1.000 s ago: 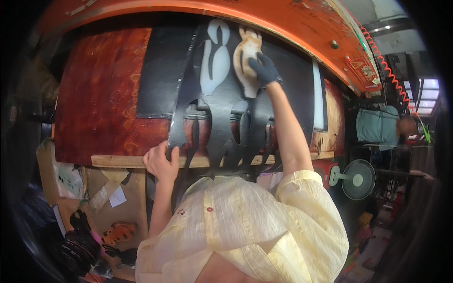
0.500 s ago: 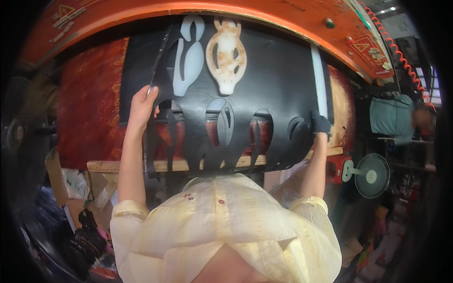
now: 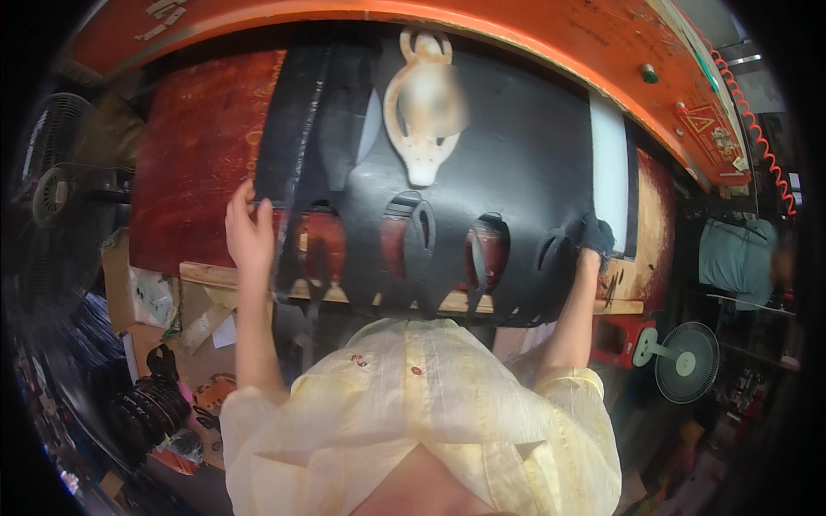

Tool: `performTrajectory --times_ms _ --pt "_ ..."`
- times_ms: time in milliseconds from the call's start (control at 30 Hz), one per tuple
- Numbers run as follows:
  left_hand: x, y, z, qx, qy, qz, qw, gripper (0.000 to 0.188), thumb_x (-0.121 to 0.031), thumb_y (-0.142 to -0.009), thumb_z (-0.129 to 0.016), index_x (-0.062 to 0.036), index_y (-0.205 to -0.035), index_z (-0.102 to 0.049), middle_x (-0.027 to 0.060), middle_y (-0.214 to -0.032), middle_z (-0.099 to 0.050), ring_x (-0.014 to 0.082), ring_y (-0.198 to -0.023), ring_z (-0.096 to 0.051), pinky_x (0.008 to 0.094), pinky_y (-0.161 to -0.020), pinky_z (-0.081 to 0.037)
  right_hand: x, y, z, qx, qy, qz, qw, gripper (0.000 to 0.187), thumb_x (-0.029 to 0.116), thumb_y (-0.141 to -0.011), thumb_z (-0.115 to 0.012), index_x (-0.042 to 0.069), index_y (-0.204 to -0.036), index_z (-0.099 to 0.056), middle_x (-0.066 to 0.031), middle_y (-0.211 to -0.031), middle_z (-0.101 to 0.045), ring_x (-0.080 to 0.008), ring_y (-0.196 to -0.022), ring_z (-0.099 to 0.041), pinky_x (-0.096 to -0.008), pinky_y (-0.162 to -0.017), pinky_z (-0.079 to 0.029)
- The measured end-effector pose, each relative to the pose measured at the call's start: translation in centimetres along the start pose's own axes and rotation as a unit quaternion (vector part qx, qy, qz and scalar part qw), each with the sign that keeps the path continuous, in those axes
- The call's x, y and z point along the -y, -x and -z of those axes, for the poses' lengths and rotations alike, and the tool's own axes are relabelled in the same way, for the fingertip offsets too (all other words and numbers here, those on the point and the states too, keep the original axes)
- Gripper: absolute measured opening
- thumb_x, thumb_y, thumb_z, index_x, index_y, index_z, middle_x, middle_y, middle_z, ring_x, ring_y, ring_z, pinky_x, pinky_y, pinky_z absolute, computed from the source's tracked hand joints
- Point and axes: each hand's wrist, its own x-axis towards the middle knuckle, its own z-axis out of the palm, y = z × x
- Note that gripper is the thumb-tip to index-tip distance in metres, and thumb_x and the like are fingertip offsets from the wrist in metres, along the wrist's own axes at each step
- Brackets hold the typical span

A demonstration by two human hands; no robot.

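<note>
A black flexible sheet (image 3: 525, 163) with several leaf-shaped cut-outs along its near part lies across the work surface and hangs over the front edge. My left hand (image 3: 249, 232), bare, is beside the sheet's left edge, its fingers half curled and thumb apart, with nothing visible in it. My right hand (image 3: 595, 236), in a dark glove, is closed on the sheet's near right corner. On the sheet's far part rests a pale, brown-stained shaped plate (image 3: 422, 159) with openings; its middle is blurred. A whitish piece (image 3: 369, 125) shows partly from under black material to its left.
An orange machine beam (image 3: 516, 43) crosses the far side. Dark red board (image 3: 194, 172) shows at left, with a wooden strip (image 3: 219, 276) along the front. A white strip (image 3: 610, 172) lies at right. Fans (image 3: 687, 362) stand on both sides; a coiled red hose (image 3: 757, 142) hangs at far right.
The sheet's left part has flopped down flat, covering most of the whitish pieces. My left hand has let go of its edge and moved lower and left. My right hand keeps its hold.
</note>
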Motion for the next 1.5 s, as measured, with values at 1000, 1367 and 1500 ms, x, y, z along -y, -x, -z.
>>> performTrajectory --times_ms 1000,1367,1500 --pt "-3.3 -5.2 -11.7 0.111 -0.193 -0.215 0.951 0.03 -0.036 -0.089 -0.057 -0.0089 -0.1 -0.065 0.0069 -0.125 -0.053 0.03 -0.128 -0.04 0.0548 -0.108 -0.023 20.6 -18.2 2.6 -0.1 -0.278 0.117 0.948 0.034 0.032 -0.088 -0.051 0.004 -0.072 -0.06 -0.0055 -0.06 -0.056 -0.0148 -0.055 -0.055 -0.0319 -0.048 -0.04" --pt "-6.4 -13.1 -18.0 0.148 -0.22 -0.168 0.949 0.059 -0.051 -0.088 -0.055 -0.0067 -0.126 -0.052 0.0066 -0.141 -0.042 0.0277 -0.139 -0.025 0.0549 -0.112 -0.014 10.5 -9.8 -6.3 -0.029 0.03 0.287 0.957 0.023 0.031 -0.083 -0.058 0.012 -0.095 -0.066 -0.0138 -0.098 -0.064 -0.0356 -0.093 -0.06 -0.0469 -0.078 -0.047" --pt "-6.7 -13.7 -18.1 0.161 -0.239 -0.15 0.946 0.062 -0.056 -0.087 -0.053 -0.0089 -0.127 -0.053 0.0043 -0.142 -0.04 0.0254 -0.14 -0.023 0.0567 -0.112 -0.012 10.9 -8.2 -6.4 -0.119 0.109 0.286 0.945 0.033 0.037 -0.083 -0.056 0.015 -0.106 -0.064 -0.013 -0.103 -0.064 -0.0353 -0.097 -0.059 -0.0488 -0.08 -0.046"
